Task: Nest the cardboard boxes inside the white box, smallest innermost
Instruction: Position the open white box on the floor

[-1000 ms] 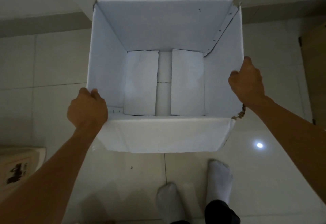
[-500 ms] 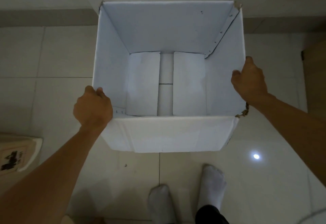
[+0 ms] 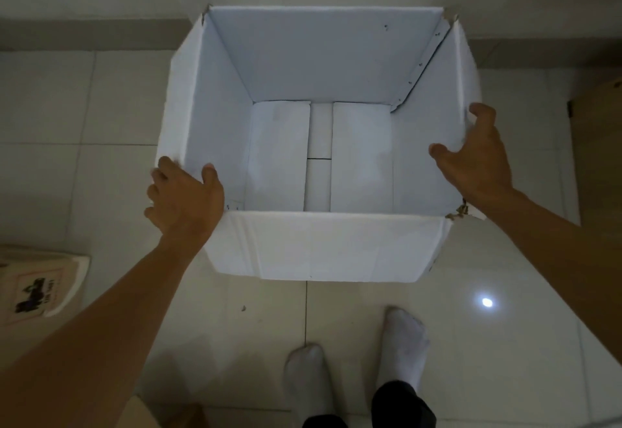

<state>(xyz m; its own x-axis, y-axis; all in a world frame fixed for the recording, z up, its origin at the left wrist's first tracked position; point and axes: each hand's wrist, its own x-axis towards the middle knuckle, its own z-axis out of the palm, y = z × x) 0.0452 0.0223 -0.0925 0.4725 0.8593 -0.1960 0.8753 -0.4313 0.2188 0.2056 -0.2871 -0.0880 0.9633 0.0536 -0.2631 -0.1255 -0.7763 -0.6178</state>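
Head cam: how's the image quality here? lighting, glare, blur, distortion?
Head view: dim overall, the white box is the brightest thing; one small glare spot on the glossy floor tiles; motion blur on the fingertips of the left hand and right hand; wide-angle bowing splays the box walls outward; the printed cardboard box at left is cropped and soft.

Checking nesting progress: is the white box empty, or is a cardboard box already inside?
Empty. The white box shows only its own bottom flaps, with nothing resting on them; its top is open.
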